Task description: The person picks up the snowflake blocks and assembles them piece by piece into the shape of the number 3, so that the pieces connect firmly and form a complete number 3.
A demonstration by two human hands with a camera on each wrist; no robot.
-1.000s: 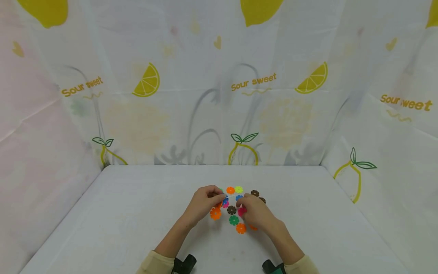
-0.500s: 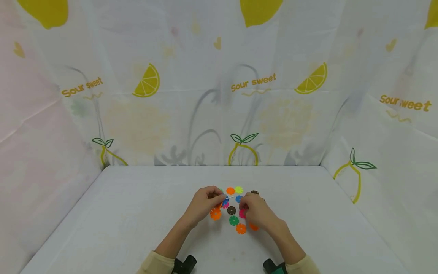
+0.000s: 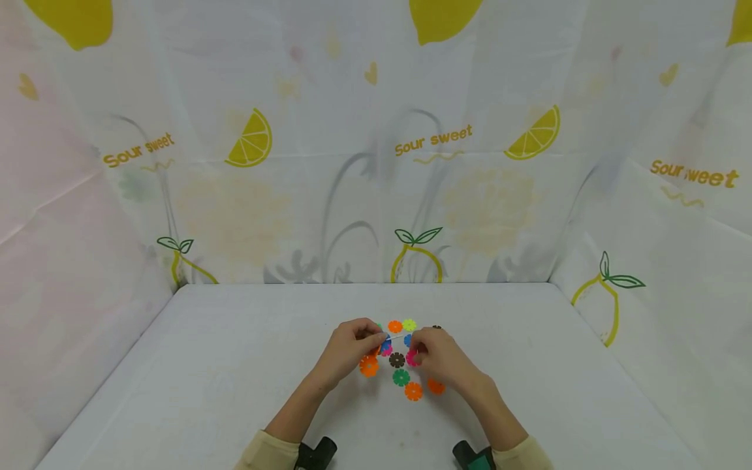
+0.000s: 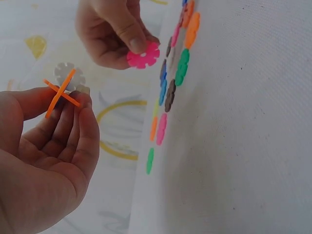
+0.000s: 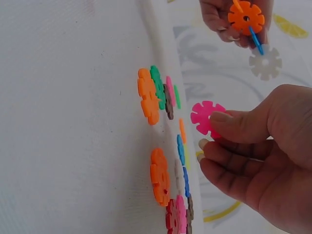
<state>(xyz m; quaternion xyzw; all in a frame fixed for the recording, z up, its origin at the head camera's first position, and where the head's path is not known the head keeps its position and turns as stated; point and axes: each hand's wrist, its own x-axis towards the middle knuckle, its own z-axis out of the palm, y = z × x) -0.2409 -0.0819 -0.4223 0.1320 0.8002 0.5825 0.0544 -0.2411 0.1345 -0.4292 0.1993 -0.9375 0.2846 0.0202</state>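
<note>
My left hand [image 3: 351,347] pinches a small joined piece of slotted flower discs. In the right wrist view this piece shows an orange disc [image 5: 239,20], a blue disc [image 5: 256,41] seen edge-on, and a white disc [image 5: 265,63] at its far end. From the left wrist, two orange discs [image 4: 60,92] cross each other. Just to the right, my right hand [image 3: 448,360] pinches a single pink flower disc [image 5: 202,117] between thumb and finger. The pink disc is apart from the joined piece, its slotted rim pointing toward the left hand.
Loose flower discs lie on the white table [image 3: 235,378] beneath and between the hands, including a green disc [image 3: 401,377], a brown disc [image 3: 397,360], an orange disc [image 3: 414,391] and a yellow disc [image 3: 409,324]. A lemon-print cloth [image 3: 329,215] encloses the back and sides.
My right hand shifted slightly right and down, then back up and a little left, with the pink disc held. My left hand stays almost still with the joined discs.
</note>
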